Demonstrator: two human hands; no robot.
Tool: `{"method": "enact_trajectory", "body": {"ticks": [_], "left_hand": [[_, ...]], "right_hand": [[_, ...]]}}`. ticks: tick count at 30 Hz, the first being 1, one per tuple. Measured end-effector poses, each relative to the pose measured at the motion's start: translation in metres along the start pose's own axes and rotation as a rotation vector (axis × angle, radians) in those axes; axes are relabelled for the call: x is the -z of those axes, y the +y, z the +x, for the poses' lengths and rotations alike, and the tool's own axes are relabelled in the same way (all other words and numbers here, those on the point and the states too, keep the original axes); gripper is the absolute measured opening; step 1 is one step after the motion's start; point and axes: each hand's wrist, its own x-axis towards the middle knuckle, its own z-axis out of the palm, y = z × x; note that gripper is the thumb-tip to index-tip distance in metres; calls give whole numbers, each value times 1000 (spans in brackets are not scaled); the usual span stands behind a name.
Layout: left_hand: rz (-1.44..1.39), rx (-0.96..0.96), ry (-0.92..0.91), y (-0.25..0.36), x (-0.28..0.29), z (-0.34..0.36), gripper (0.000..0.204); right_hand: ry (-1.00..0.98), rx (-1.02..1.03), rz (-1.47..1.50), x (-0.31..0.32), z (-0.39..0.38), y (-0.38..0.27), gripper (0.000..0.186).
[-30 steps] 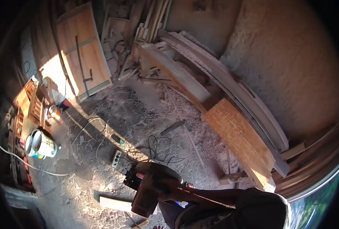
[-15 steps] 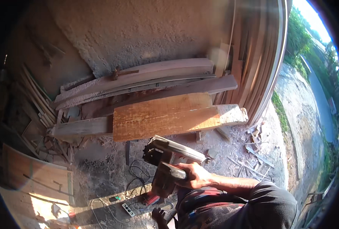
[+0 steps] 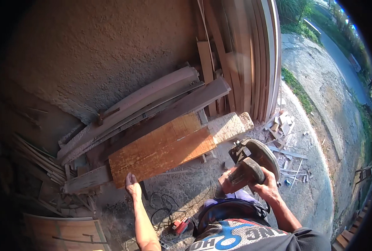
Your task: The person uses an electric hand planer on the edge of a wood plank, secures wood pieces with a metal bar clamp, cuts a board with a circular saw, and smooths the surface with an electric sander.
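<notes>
A: The right hand (image 3: 266,184) is wrapped around the handle of a portable circular saw (image 3: 253,165). How is the left hand (image 3: 133,187) placed?

B: Its fingers lie nearly together at the lower left edge of an orange-brown board (image 3: 165,150); whether they grip it cannot be told.

A: And the surroundings, in descending order of size?

B: First, the rough wall (image 3: 89,50), occupying the upper left. To its right stand tall planks (image 3: 244,54), close together. Along the wall's foot, thick beams (image 3: 135,94) lie side by side on a slant.

A: The board's position?

B: In front of the beams, its length rising toward the right, its lower right part sunlit. A pale, rough timber end (image 3: 230,125) shows beyond it.

A: And the saw's?

B: Just beyond the board's right end, apart from it, held above the floor (image 3: 311,196).

A: The smallest items?

B: Wood offcuts (image 3: 282,125), scattered near the planks' foot; a dark cable (image 3: 165,205), looped on the floor right of the left forearm; and a red object (image 3: 180,226) near the cable, its kind unclear.
</notes>
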Motion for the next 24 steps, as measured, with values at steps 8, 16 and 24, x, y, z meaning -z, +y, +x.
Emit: {"method": "enact_trajectory", "body": {"ticks": [8, 16, 24], "left_hand": [[239, 89, 62, -54, -25, 95, 43], [412, -358, -139, 42, -129, 110, 46], [433, -384, -631, 80, -191, 184, 58]], "right_hand": [[354, 13, -35, 54, 10, 18, 37], [484, -124, 31, 39, 14, 19, 16], [532, -115, 114, -13, 19, 17, 18]]}}
